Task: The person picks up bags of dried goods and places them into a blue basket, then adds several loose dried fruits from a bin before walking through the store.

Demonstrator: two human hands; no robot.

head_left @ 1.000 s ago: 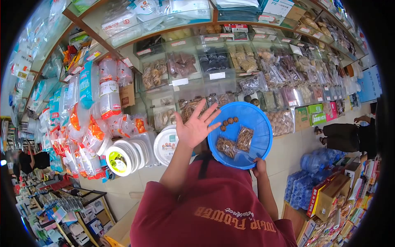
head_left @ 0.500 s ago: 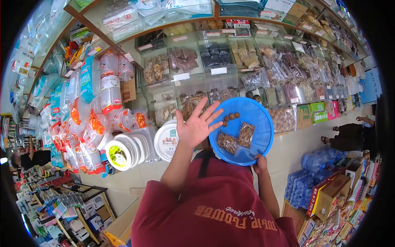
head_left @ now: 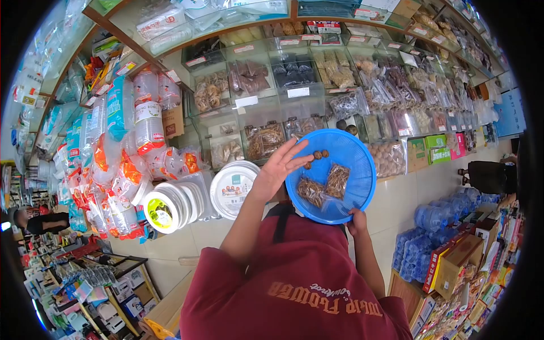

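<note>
My right hand [head_left: 357,221] grips the lower right rim of a blue plastic basket [head_left: 361,170], its fingers closed on the edge. Inside the basket lie two clear bags of thin brown dried goods [head_left: 338,180] and several small round brown items [head_left: 317,154]. At the basket's left rim, my left hand [head_left: 277,170] is raised with nothing visible in it, fingers stretched and slightly apart. Just below and left of that hand sits a stack of round white-lidded containers [head_left: 233,190].
Glass shelf bins [head_left: 300,96] of bagged dried goods stretch across the front. Wrapped plastic cups [head_left: 150,124] and white bowls [head_left: 161,212] stand at left. Bottled water packs [head_left: 411,255] and boxes [head_left: 459,263] are at lower right. Other people [head_left: 487,177] stand at both sides.
My left hand has turned from a wide-spread palm to a more sideways pose, its fingers closer together. The basket has shifted slightly up and left.
</note>
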